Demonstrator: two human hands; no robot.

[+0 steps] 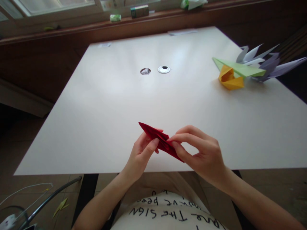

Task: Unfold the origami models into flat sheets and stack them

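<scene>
- Shirt (165, 222), pale, with black lettering, nearest us, below the near edge of the white table (115, 105)
- Red folded paper (165, 146) between both hands, near that edge; we note a long, narrow shape, one sharp tip to the upper left, the other end to the lower right; we cannot tell whether it touches the tabletop
- Left hand (140, 155) closed on the paper, thumb on the near face, fingers mostly hidden behind
- Right hand (205, 153) pinching at the middle folds, thumb and forefinger nearly together at the tips, a gap showing between them farther back, other fingers bent
- Far right of the table, we log a group of folded papers: yellow paper shape (231, 81) in front, long green paper shape (240, 67) just behind, purple paper shape (285, 68) and pale grey paper shape (251, 57) beyond
- Two round holes toward the middle, side by side: left hole (145, 71), right hole (164, 69) with a shiny rim
- Past the table we see a brown ledge (72, 32) bearing a small box (139, 11) and a green packet (115, 18)
- Floor, lower left: dark tube (52, 195), thin white cord (26, 186), yellow-green scrap (60, 207)
</scene>
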